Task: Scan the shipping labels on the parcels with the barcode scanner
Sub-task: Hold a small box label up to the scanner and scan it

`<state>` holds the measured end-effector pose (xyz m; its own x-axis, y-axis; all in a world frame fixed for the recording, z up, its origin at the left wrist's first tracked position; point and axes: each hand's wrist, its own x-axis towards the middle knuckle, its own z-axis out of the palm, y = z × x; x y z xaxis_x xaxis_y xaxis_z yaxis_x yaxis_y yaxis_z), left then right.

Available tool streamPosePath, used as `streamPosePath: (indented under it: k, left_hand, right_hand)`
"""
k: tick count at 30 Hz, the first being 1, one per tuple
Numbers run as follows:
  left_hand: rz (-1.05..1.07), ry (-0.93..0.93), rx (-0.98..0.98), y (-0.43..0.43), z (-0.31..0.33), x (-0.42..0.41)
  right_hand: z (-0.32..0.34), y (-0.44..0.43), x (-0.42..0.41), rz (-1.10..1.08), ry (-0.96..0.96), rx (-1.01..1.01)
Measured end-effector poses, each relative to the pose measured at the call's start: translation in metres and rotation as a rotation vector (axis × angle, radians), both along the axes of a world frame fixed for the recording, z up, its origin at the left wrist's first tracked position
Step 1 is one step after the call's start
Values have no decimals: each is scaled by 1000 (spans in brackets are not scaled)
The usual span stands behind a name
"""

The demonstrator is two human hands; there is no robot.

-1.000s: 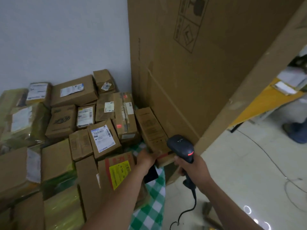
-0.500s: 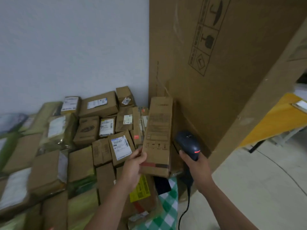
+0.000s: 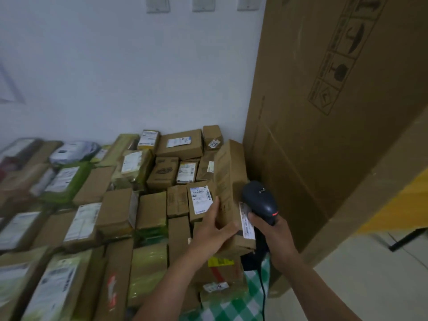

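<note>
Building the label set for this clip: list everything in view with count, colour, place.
long box: one, brown cardboard, held upright before the pile
shipping label: one, white, on the long box's right side
barcode scanner: one, black with a red light, beside that label
scanner cable: one, black, hanging below the scanner
parcels: many, brown or green-wrapped, most white-labelled, piled left and centre
large carton: one, brown, standing at right
checked cloth: one, green and white, under the pile's near edge
wall plates: three, pale, top of wall
left hand: grips the long box
right hand: grips the barcode scanner
</note>
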<state>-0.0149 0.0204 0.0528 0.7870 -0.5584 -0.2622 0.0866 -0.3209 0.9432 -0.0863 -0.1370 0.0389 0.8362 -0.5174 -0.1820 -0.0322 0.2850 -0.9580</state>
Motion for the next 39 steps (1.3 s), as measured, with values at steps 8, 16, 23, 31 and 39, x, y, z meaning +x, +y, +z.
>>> streamPosePath:
  k: [8, 16, 23, 31, 39]
  left_hand:
    - [-8, -38, -58, 11, -8, -5]
    - [399, 167, -159, 20, -18, 7]
    - [473, 117, -137, 60, -13, 45]
    - [633, 1, -231, 77, -7, 74]
    - [723, -62, -272, 72, -16, 73]
  right_hand:
    - [7, 6, -5, 165, -86, 50]
    - [18, 5, -3, 269, 9, -93]
    - [23, -7, -9, 430, 190, -489]
    - [27, 6, -7, 523, 216, -582]
    - [30, 3, -11, 536, 236, -553]
